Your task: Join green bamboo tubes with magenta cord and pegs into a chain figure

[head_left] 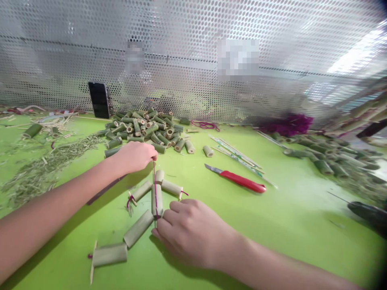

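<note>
- Left hand (137,157) closed, its fingertips pinched on a purple cord (155,177), which runs down along the central tube (159,197) of a jointed bamboo figure.
- Right hand (193,229) curled with little opening, thumb and forefinger at that tube's near end; exactly what they grip is hidden.
- Bamboo figure lies flat on the green table (290,241), between and left of the right hand; its long axis runs away from the wearer, a short tube (159,176) at the far end.
- Two side tubes slant off near the top: one (142,191) points down-left, the other (171,188) out to the right, both with purple ties at their outer ends.
- Below, a leg tube (138,228) angles down-left to an end tube (109,255) lying nearly crosswise, a thin stick (93,262) across its outer end.
- Right of the figure, a red-handled knife (242,181), blade pointing up-left.
- Beyond it, thin sticks and a wrapper (240,158), its green-and-white markings too small to read.
- Farther back, a heap of cut bamboo (148,127) and an upright phone (99,100), screen dark.
</note>
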The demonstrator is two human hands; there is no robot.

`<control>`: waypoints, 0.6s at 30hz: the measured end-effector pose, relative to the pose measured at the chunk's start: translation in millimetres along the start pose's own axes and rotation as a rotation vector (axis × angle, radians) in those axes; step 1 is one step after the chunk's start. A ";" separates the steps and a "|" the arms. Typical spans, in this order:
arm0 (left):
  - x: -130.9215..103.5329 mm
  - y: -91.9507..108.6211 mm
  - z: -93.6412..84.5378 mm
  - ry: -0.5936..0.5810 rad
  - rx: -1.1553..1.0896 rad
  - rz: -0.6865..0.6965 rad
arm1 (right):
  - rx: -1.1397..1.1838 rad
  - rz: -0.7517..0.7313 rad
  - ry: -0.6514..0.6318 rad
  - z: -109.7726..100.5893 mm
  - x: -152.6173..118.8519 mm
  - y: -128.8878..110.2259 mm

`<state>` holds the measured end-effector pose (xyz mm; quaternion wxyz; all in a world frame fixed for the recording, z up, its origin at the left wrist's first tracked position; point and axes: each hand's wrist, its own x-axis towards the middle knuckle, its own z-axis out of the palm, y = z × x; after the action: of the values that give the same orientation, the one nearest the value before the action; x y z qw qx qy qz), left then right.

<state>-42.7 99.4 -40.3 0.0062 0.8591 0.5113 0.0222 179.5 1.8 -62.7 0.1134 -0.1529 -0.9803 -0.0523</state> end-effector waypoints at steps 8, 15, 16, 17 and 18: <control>1.6 1.1 0.1 0.026 -0.054 -0.101 | 0.015 0.002 -0.006 0.3 0.9 -0.2; -0.5 1.7 1.4 0.028 -0.103 -0.103 | 0.027 0.006 -0.010 0.4 0.5 -1.0; -0.1 2.6 2.0 0.026 -0.105 -0.104 | 0.030 0.002 -0.016 0.6 0.4 -1.2; 0.3 3.6 2.2 0.023 -0.106 -0.105 | 0.031 0.000 -0.021 0.5 0.4 -1.4; 0.7 4.4 1.4 0.019 -0.106 -0.107 | 0.032 0.000 -0.025 -0.3 0.3 -1.3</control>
<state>-38.4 98.0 -41.5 0.0482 0.8287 0.5547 0.0569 178.8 0.6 -62.5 0.1035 -0.1519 -0.9823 -0.0348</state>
